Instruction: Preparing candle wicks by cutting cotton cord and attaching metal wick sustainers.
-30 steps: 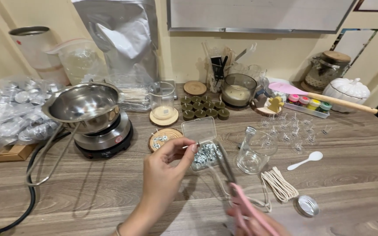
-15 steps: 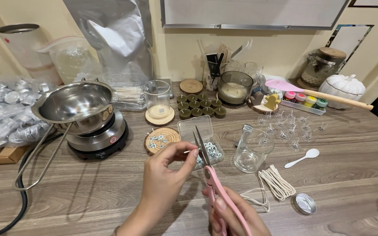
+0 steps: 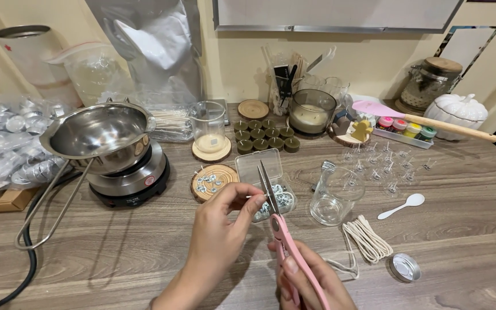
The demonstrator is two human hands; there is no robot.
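My right hand grips pink-handled scissors, blades pointing up and away over the table. My left hand pinches something small and thin at the scissor blades, fingertips touching them; what it holds is too small to tell. Just behind the blades lies an open clear plastic box with small metal wick tabs inside. A bundle of white wicks lies to the right of my hands, beside an empty clear glass.
A steel pot with a long handle sits on a small hot plate at left. Wood coasters, dark tealight cups, a glass beaker, a candle jar, a white spoon and a small tin crowd the wooden table.
My right hand has raised the scissors and brought them left to my left hand's fingertips. The view has shifted slightly.
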